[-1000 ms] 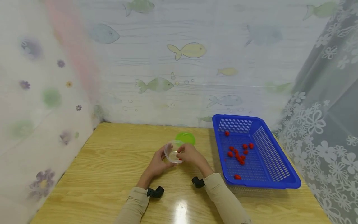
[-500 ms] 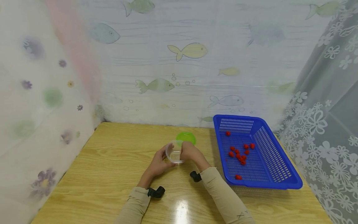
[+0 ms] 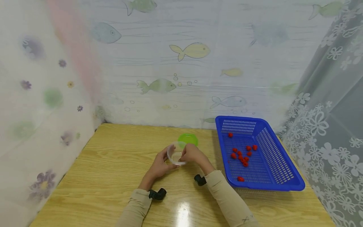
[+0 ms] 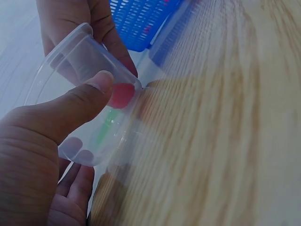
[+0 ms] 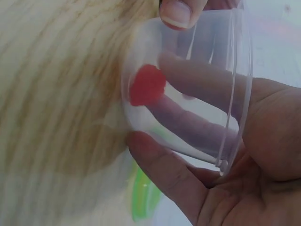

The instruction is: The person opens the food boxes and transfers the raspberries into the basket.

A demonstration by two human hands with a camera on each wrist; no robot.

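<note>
A clear plastic container [image 3: 176,154] is tilted on its side just over the table, its mouth toward the right hand. My left hand [image 3: 159,165] grips it from the left, thumb on the wall in the left wrist view. My right hand [image 3: 194,155] reaches into the mouth. Seen from the right wrist, two of its fingers are inside and pinch a red raspberry [image 5: 147,85] by the container's bottom; another finger [image 5: 164,162] lies along the outside. In the left wrist view the raspberry [image 4: 122,95] shows through the wall.
A blue slotted basket [image 3: 279,151] stands on the right of the wooden table [image 3: 119,157], with several raspberries [image 3: 242,159] scattered on its floor. Behind the container lies a green lid [image 3: 188,138]. Patterned curtains [image 3: 153,72] border the table's back and sides.
My right hand has gone deeper into the container with the raspberry, then shifted slightly. The left hand and the container have stayed nearly in place.
</note>
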